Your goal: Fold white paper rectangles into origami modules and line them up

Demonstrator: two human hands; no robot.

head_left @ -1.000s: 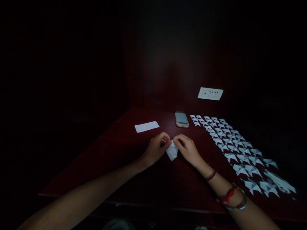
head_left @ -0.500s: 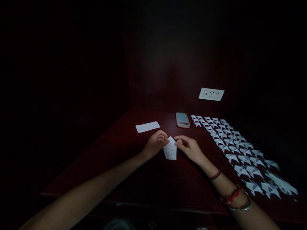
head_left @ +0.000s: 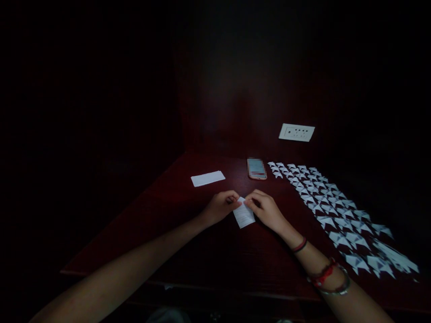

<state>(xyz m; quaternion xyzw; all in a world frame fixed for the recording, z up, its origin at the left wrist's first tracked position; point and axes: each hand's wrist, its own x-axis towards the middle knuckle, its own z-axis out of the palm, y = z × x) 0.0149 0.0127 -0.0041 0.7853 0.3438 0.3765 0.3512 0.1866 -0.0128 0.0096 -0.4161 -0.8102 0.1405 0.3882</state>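
While white paper strips (head_left: 208,178) lie left of the phone (head_left: 257,167), the left hand (head_left: 222,207) sits nearside-left of it, fingers curled nearly closed, thumb and fingertips pinching the far end of the small paper (head_left: 244,217). Small paper is nearside of the phone, between both hands, touching both; long axis runs roughly toward the phone, far end tipped a bit left, neither hand clearly nearer. Right hand (head_left: 266,209), nearside of the phone, slightly right: nearly closed, pinching same far end. Right of the phone, folded paper pieces (head_left: 326,208) in rows.
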